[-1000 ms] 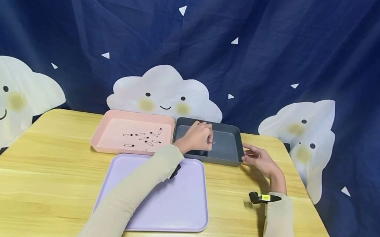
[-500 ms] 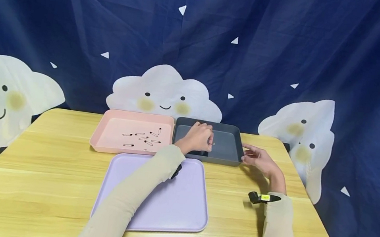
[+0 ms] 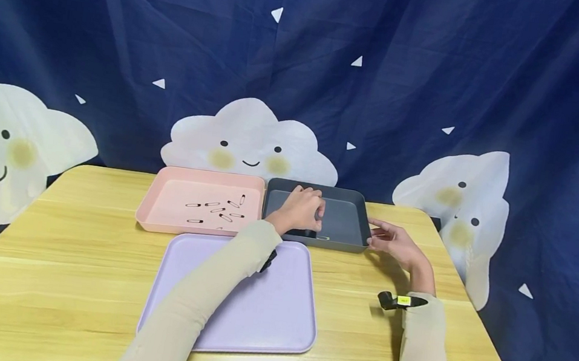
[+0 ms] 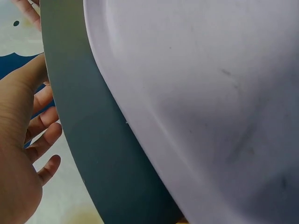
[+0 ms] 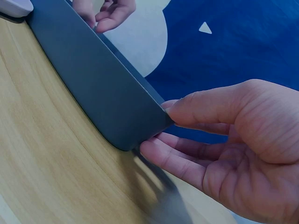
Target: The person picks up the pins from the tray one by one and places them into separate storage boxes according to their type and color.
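Note:
In the head view my left hand (image 3: 301,207) hovers over a dark grey tray (image 3: 347,215), its fingers loosely bent with nothing seen between them. A single safety pin (image 3: 323,238) lies in that tray, close to the near wall and just below the hand. The left wrist view shows the fingers (image 4: 44,119) relaxed behind the tray's wall; the thumb tip is hidden. My right hand (image 3: 396,243) holds the tray's near right corner. Seen from the right wrist, the thumb (image 5: 205,106) is on the rim and the fingers (image 5: 173,156) rest low against the outer side.
A pink tray (image 3: 166,198) stands directly left of the grey one, with several black-headed safety pins (image 3: 226,218) scattered in it. In front lies a flat lilac tray (image 3: 272,312), under the left forearm. Behind the wooden table (image 3: 66,249) hangs a blue curtain (image 3: 306,54).
The safety pin that showed at my left fingertips has dropped to the floor of the grey tray. Both hands stay where they were.

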`<state>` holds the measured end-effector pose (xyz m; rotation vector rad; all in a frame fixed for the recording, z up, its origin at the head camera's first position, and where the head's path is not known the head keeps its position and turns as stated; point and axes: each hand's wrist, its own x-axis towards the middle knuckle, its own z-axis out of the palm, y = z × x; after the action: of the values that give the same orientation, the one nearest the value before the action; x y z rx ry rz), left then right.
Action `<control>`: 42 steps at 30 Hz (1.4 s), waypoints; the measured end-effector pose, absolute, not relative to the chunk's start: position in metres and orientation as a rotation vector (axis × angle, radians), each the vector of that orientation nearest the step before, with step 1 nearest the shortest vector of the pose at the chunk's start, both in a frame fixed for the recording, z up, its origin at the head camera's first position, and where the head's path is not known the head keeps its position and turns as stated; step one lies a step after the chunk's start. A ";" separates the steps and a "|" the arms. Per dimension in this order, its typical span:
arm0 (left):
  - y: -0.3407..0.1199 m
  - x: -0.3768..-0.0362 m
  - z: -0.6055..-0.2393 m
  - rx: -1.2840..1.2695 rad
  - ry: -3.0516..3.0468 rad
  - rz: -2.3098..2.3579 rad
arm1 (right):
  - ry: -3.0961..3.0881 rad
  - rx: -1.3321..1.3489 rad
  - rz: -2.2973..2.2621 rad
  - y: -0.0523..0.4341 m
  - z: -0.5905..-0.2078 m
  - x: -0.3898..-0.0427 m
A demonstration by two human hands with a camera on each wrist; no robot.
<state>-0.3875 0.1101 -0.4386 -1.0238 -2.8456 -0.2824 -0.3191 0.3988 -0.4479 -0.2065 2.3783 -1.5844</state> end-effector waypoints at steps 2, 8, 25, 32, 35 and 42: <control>0.109 -0.387 -0.438 -1.025 -2.839 -0.278 | 2.380 -0.212 -1.580 0.399 -0.448 -0.320; 0.105 -0.385 -0.436 -1.026 -2.838 -0.264 | 2.380 -0.222 -1.574 0.399 -0.449 -0.320; 0.081 -0.373 -0.418 -1.099 -2.725 -0.336 | 2.397 -0.234 -1.559 0.399 -0.446 -0.316; 0.057 -0.368 -0.408 -1.115 -2.675 -0.349 | 2.388 -0.232 -1.564 0.399 -0.447 -0.316; 0.047 -0.363 -0.402 -1.117 -2.648 -0.368 | 2.399 -0.232 -1.550 0.400 -0.446 -0.316; 0.021 -0.349 -0.388 -1.143 -2.655 -0.338 | 2.396 -0.238 -1.551 0.399 -0.446 -0.317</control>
<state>-0.3486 0.0208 -0.3879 -1.1431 -2.6547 -0.3376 -0.3166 0.3985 -0.4463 -0.2375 2.3964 -1.5507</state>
